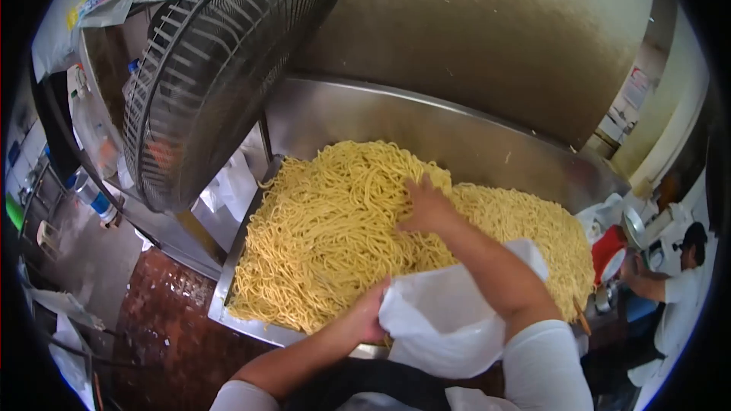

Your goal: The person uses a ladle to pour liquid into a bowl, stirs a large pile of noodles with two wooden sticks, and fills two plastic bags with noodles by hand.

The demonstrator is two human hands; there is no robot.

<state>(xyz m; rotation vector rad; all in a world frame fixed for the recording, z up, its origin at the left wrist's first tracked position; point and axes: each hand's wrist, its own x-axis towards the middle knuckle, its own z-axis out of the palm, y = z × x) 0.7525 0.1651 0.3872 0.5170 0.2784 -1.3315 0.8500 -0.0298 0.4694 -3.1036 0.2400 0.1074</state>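
Note:
A large heap of yellow noodles (pixel 327 221) fills the left part of a metal tray (pixel 228 285). Beside it on the right lies a second, paler heap of noodles (pixel 525 228). My right hand (pixel 428 207) reaches onto the noodles near where the heaps meet, its fingers spread and resting against the strands. Near the tray's front edge, my left hand (pixel 371 310) grips the left rim of a white plastic bag (pixel 445 312). The bag's mouth gapes beneath my right forearm.
A big caged fan (pixel 221 68) stands at upper left. Behind the tray rises a metal backsplash (pixel 365 110). At far right, a co-worker (pixel 681 289) handles a red container (pixel 608 251). A wooden stick (pixel 582 318) leans by the right heap.

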